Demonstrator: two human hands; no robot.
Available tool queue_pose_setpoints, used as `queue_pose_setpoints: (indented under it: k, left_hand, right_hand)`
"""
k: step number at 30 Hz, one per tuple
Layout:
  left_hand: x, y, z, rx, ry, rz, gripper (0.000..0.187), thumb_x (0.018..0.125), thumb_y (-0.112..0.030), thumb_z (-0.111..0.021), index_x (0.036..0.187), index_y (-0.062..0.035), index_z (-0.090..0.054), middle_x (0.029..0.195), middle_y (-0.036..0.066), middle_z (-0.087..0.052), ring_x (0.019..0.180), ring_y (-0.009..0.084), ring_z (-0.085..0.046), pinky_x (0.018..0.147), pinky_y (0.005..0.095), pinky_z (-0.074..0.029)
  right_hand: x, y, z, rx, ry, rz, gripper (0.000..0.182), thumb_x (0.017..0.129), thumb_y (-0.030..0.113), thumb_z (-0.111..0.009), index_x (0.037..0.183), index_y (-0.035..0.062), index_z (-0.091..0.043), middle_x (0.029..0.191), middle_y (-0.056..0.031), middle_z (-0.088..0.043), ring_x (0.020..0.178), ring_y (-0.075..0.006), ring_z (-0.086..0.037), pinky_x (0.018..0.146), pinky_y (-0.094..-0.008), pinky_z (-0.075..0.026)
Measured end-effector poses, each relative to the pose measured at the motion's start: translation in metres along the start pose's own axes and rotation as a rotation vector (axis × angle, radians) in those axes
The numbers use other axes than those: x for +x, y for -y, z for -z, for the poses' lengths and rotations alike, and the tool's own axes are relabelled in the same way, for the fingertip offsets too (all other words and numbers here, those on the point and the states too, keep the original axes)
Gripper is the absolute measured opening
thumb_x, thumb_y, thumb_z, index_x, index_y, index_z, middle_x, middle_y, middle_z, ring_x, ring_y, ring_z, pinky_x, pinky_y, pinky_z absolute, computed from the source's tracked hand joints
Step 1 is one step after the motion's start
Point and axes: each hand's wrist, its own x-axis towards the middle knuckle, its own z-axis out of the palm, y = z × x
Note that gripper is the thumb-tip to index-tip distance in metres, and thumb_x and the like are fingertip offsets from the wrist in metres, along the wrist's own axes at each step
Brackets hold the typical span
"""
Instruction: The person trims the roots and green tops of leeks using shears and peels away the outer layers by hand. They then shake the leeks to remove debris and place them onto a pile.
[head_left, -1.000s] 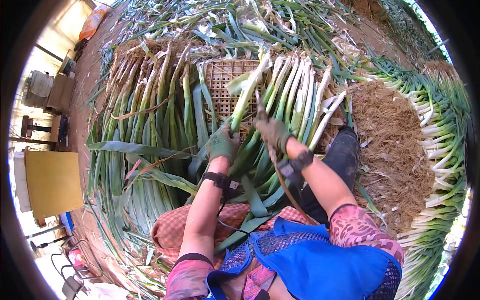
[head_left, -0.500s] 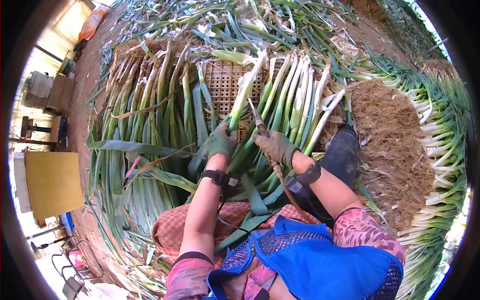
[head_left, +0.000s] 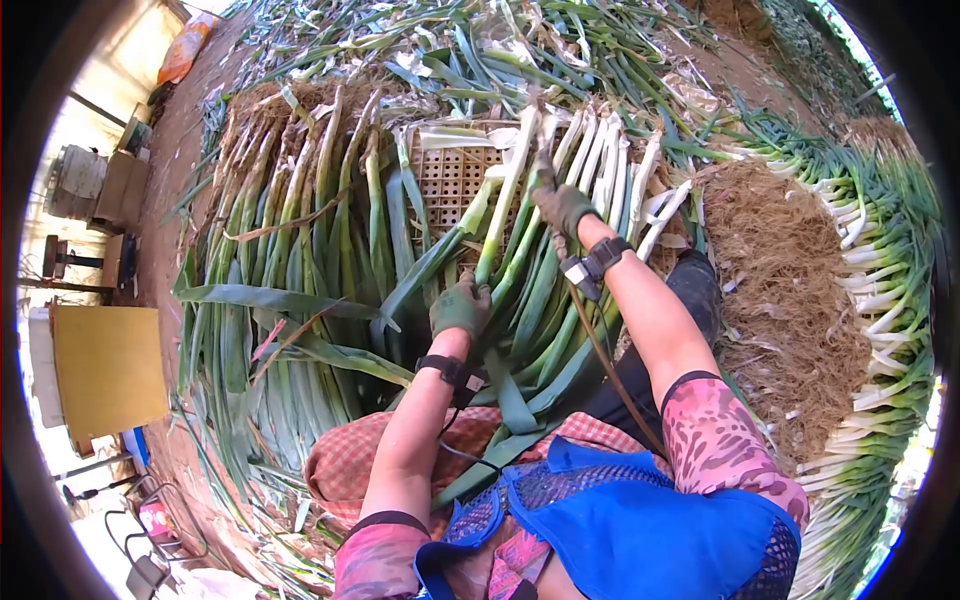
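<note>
My left hand (head_left: pixel 460 306), in a green work glove, is closed around the green part of a leek (head_left: pixel 511 190). The leek's white end points away from me. A loose leaf (head_left: pixel 440 250) slants to the left beside this leek. In my gloved right hand (head_left: pixel 565 212) is an air nozzle, its tip blurred near the leek's white end. A brown hose (head_left: pixel 605 350) runs from that hand down toward my lap. Several leeks with bare white ends (head_left: pixel 605 165) lie just right of the held one.
A perforated crate (head_left: pixel 455 185) lies beneath the leeks. Untrimmed, rooty leeks (head_left: pixel 290 190) are piled on the left. Right of my leg is a mat of roots (head_left: pixel 780 300), bordered by stacked leeks (head_left: pixel 870 340). Leaf scraps (head_left: pixel 480 50) cover the far ground.
My right hand has moved forward with the nozzle toward the leek's white end. My left hand has shifted slightly nearer me and right. A leaf now splays leftward from the leek.
</note>
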Motion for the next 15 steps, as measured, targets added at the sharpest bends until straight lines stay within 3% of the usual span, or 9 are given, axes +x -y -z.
queue_pose_setpoints:
  k: [3,6,8,10,12,13,15]
  left_hand:
    - [0.001,0.004,-0.002,-0.025,-0.003,-0.006,0.049,0.091,-0.044,-0.055,0.135,-0.0231,-0.057,0.105,0.017,-0.071,0.099,0.0371,-0.068,0.089,0.0469,-0.052]
    - [0.001,0.001,0.001,-0.014,0.021,0.002,0.049,0.091,-0.045,-0.055,0.135,-0.0232,-0.057,0.107,0.017,-0.071,0.102,0.0367,-0.067,0.091,0.0467,-0.051]
    - [-0.003,0.002,0.004,-0.028,0.022,-0.004,0.049,0.091,-0.045,-0.055,0.133,-0.0204,-0.058,0.107,0.017,-0.071,0.103,0.0363,-0.067,0.091,0.0468,-0.051]
    - [-0.01,-0.001,0.012,-0.053,0.002,-0.038,0.05,0.091,-0.046,-0.055,0.129,-0.0149,-0.06,0.107,0.018,-0.071,0.102,0.0358,-0.067,0.09,0.0472,-0.052]
    - [-0.013,0.002,0.027,-0.076,0.026,0.042,0.05,0.09,-0.051,-0.056,0.125,-0.0164,-0.065,0.111,0.018,-0.07,0.108,0.0341,-0.066,0.095,0.0444,-0.05]
    - [-0.004,0.015,0.032,-0.179,0.1,0.062,0.057,0.087,-0.058,-0.058,0.12,-0.0134,-0.069,0.114,0.019,-0.07,0.112,0.0334,-0.065,0.098,0.0415,-0.048]
    - [0.018,0.044,0.031,-0.074,0.32,0.135,0.07,0.081,-0.065,-0.062,0.115,-0.0041,-0.07,0.11,0.02,-0.071,0.108,0.0344,-0.066,0.096,0.0399,-0.049]
  right_hand:
    - [0.026,-0.007,0.0,-0.131,-0.094,0.162,0.055,0.087,0.046,-0.057,0.081,-0.0083,-0.063,0.061,-0.0154,-0.062,0.048,-0.0298,-0.062,0.049,-0.0433,-0.048]
    - [0.036,-0.004,0.002,-0.099,0.112,0.03,0.054,0.086,0.045,-0.058,0.082,-0.0083,-0.063,0.06,-0.0159,-0.06,0.05,-0.0319,-0.063,0.048,-0.0442,-0.048]
    - [0.035,0.001,0.004,0.079,0.053,-0.028,0.051,0.086,0.043,-0.058,0.08,-0.0076,-0.062,0.058,-0.0138,-0.059,0.045,-0.0289,-0.059,0.045,-0.0433,-0.047]
    - [0.027,0.011,0.008,0.023,0.089,-0.039,0.049,0.087,0.043,-0.058,0.08,-0.0059,-0.062,0.058,-0.0134,-0.058,0.042,-0.0276,-0.057,0.044,-0.0428,-0.048]
    - [0.017,0.018,0.011,-0.063,0.139,-0.02,0.049,0.087,0.043,-0.057,0.081,-0.0054,-0.063,0.058,-0.015,-0.059,0.042,-0.0284,-0.059,0.047,-0.0413,-0.05]
    - [0.014,0.018,0.009,-0.105,0.164,-0.011,0.049,0.087,0.043,-0.056,0.082,-0.0052,-0.064,0.058,-0.0158,-0.06,0.043,-0.0289,-0.059,0.048,-0.0406,-0.051]
    - [0.016,0.008,-0.003,-0.207,0.231,0.083,0.05,0.087,0.044,-0.055,0.083,-0.005,-0.064,0.06,-0.0171,-0.062,0.044,-0.0292,-0.06,0.05,-0.0384,-0.053]
